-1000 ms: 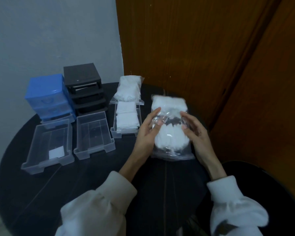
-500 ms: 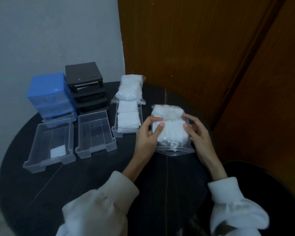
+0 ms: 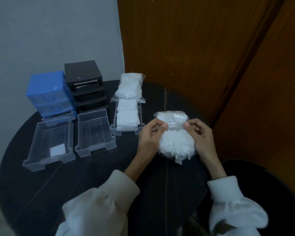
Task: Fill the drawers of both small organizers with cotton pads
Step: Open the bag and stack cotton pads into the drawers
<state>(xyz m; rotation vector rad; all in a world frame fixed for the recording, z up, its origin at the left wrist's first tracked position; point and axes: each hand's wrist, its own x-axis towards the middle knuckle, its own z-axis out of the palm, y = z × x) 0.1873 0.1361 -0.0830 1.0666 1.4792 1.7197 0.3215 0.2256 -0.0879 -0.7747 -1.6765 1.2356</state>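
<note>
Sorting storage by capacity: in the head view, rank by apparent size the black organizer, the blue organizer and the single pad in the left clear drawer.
1-2. Blue organizer and black organizer: alike, unranked.
3. Single pad: smallest.

The round black table (image 3: 41,193) looked smooth with a dull sheen. The three clear plastic drawers (image 3: 94,147) were glossy, as was the blue plastic organizer (image 3: 46,86); the black plastic organizer (image 3: 83,70) looked matt. The crinkled clear plastic bag (image 3: 174,126) held soft white cotton pads (image 3: 175,147). The brown wooden door (image 3: 186,48) showed grain.
</note>
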